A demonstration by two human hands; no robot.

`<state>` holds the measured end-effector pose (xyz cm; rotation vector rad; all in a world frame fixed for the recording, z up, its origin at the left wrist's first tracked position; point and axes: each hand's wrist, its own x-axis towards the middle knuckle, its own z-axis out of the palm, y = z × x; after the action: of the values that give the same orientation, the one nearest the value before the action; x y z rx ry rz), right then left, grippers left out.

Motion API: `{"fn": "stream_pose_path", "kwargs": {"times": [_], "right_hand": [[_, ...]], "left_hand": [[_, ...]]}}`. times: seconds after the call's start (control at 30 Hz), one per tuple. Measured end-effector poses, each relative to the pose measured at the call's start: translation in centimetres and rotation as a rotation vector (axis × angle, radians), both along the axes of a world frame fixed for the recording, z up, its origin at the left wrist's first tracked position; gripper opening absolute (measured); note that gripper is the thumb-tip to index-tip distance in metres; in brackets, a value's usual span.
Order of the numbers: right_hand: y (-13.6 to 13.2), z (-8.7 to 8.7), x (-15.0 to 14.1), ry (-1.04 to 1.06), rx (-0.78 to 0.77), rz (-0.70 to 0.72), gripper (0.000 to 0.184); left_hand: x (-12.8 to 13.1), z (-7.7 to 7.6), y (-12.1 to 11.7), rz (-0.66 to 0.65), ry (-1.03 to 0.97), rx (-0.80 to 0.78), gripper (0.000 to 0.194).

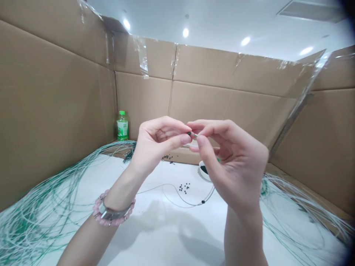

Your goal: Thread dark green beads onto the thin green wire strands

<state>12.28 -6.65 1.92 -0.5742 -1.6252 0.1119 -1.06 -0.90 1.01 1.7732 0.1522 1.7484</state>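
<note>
Raised above the white table, my left hand [161,142] pinches a small black piece [189,133] between thumb and forefinger. My right hand [227,155] is closed on the end of a thin green wire [195,135], its tip pointing at the black piece. Whether the wire tip has entered the piece is too small to tell. Below the hands, a thin wire [177,192] loops over the table with a black piece [203,202] on it. Several loose black pieces [184,188] lie scattered beside that loop.
Bundles of green and white wires lie at the left [55,195] and right [294,207]. A white bowl [203,173] of black pieces stands behind my right hand. Near the back left corner is a green-capped bottle [122,126]. Cardboard walls [205,99] enclose the table [155,236].
</note>
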Motion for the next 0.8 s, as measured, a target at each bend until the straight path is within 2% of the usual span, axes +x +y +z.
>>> {"fn": "stream_pose_path", "kwargs": {"times": [0.17, 0.37, 0.63, 0.8], "right_hand": [[-0.17, 0.02, 0.04, -0.017, 0.002, 0.001, 0.01], [-0.29, 0.09, -0.12, -0.042, 0.051, -0.062, 0.012], [-0.11, 0.02, -0.19, -0.031, 0.109, -0.07, 0.01], [-0.21, 0.14, -0.03, -0.052, 0.12, -0.068, 0.009]], "left_hand": [[-0.02, 0.15, 0.06, -0.101, -0.015, 0.0, 0.011], [0.01, 0.22, 0.07, -0.095, -0.004, -0.028, 0.016], [0.14, 0.22, 0.1, -0.302, -0.043, -0.066, 0.011], [0.29, 0.23, 0.01, -0.362, -0.057, -0.077, 0.012]]}}
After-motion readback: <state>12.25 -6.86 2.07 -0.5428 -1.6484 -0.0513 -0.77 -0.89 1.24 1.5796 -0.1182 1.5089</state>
